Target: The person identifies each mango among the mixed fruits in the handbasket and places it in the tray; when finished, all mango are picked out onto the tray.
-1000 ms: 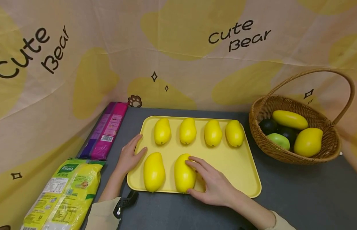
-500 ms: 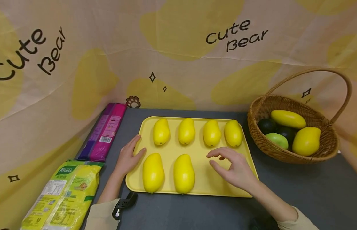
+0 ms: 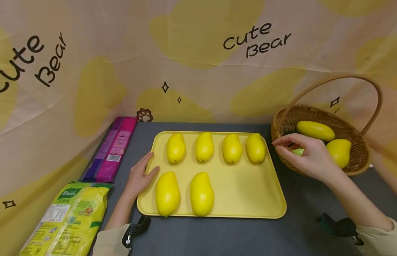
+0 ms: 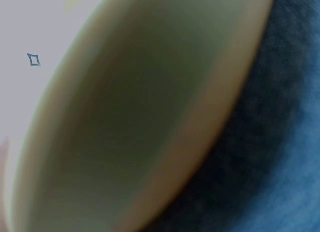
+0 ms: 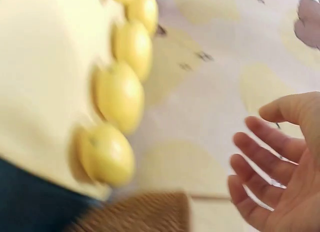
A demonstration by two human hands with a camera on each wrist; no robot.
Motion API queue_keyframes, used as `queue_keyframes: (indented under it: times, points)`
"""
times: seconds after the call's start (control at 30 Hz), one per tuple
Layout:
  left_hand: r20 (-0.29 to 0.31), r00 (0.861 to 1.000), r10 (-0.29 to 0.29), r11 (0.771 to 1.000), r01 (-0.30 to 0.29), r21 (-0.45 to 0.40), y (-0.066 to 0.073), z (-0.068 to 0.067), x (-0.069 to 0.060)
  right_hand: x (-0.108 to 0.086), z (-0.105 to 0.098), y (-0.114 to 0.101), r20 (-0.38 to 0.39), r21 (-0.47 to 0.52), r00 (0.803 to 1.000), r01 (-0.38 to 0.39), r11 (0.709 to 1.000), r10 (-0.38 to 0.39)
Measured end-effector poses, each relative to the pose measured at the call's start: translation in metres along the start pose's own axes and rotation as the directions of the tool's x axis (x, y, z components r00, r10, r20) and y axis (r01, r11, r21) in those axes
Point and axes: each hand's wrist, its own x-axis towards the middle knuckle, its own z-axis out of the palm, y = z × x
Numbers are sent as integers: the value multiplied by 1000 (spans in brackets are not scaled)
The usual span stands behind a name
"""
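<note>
Mangoes [image 3: 202, 193] — six, yellow, glossy — lie on a pale yellow tray [image 3: 249, 188]: four in a row along its far edge, two side by side near the front-left. Tray rests flat on a dark grey desk [image 3: 237, 234]. One more mango [image 3: 340, 153] in the wicker basket [image 3: 313, 113] at right, with a long yellow fruit [image 3: 315, 131] behind it and a green fruit [image 3: 297, 152] mostly hidden.

Left hand [image 3: 141, 176] at the tray's left rim, fingers relaxed, thumb apart, no fruit in it. Right hand [image 3: 308, 154] overlaps the basket in the head view, fingers loosely bent; right wrist view shows nothing between them. Contact with the basket — cannot tell.

Handling, by judgement: skins look smooth, rather slick, bodies firm; possibly model fruit, so perhaps light. Rounded undersides could roll if nudged. Best hold across the widest part, thumb opposite fingers; the narrow end would likely slip. Basket mango seems best taken from above, its upper side exposed.
</note>
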Motion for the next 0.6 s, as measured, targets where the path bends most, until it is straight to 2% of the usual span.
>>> queue_keyframes:
  times: [0.1,0.3,0.43,0.6]
  points:
    - [1,1000,4,1000,-4,1,0,0,0,12,-24,11,66,-34,994,-90,995,92]
    - [-6,1000,9,1000,-9,7,-1,0,1,38,-61,39,178,-159,943,-254,954,280]
    - [-12,1000,21,1000,-21,18,-2,1,1,54,-74,65,240,-186,912,-294,938,333]
    - [-17,1000,26,1000,-26,15,-3,1,0,68,-81,96,301,-211,873,-332,919,385]
